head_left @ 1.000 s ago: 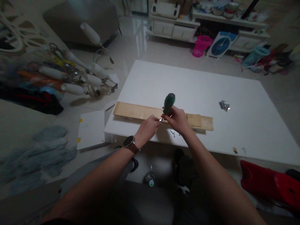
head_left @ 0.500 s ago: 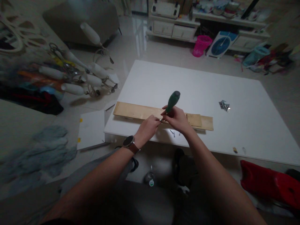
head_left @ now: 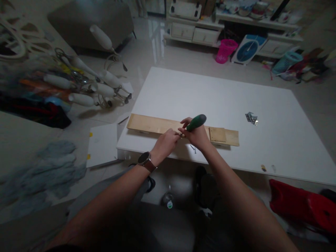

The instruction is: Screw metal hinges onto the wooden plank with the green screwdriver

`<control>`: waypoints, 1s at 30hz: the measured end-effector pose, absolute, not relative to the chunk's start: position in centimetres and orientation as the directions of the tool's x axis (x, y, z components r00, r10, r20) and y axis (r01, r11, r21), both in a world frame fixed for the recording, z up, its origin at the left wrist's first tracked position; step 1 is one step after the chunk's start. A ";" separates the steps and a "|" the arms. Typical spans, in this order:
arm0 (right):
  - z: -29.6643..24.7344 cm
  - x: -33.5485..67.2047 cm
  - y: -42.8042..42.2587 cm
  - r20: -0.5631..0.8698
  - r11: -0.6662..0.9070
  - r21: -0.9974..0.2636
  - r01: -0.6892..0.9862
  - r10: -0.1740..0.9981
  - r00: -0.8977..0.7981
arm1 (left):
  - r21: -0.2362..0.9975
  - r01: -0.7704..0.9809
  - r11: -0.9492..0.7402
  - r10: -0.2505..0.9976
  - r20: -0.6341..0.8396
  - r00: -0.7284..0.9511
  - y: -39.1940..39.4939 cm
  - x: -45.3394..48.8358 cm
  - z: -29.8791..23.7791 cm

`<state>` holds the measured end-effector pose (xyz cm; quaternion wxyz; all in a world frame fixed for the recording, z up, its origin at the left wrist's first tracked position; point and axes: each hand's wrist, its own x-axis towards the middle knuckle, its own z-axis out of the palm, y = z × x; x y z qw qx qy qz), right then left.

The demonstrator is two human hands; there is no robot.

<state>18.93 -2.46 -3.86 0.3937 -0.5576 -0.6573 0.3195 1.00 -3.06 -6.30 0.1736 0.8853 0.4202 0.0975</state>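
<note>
A long, pale wooden board lies on the white table near its front edge. My right hand is closed around a screwdriver with a green handle and dark butt end. The handle leans to the right, and the tip points down toward my left fingertips. At the board's front edge, my left hand pinches something small that the fingers mostly hide. A watch is on my left wrist. Loose screws lie in front of the board. A short wooden piece rests on its right part.
Small metal brackets lie on the table to the right. A white panel is beside the table's left end, near a lamp with several white shades. Red cloth is at the lower right, and a bottle is on the floor.
The screwdriver's handle has tipped down and to the right, its butt end now lower. My right hand has turned with it and shifted slightly left. My left hand stays in place.
</note>
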 end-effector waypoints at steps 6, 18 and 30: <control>-3.4 19.2 -2.5 0.040 0.064 -0.927 0.369 0.997 -0.072 | 0.397 0.704 -0.589 0.774 0.027 0.632 -3.1 1.0 -6.3; -3.4 19.5 -2.5 0.114 0.162 -0.910 0.381 0.983 -0.146 | 0.412 0.696 -0.588 0.772 0.028 0.635 -3.1 1.0 -6.0; -3.5 18.9 -2.6 0.107 0.134 -0.892 0.432 0.991 -0.086 | 0.399 0.703 -0.588 0.775 0.029 0.632 -3.1 0.9 -6.1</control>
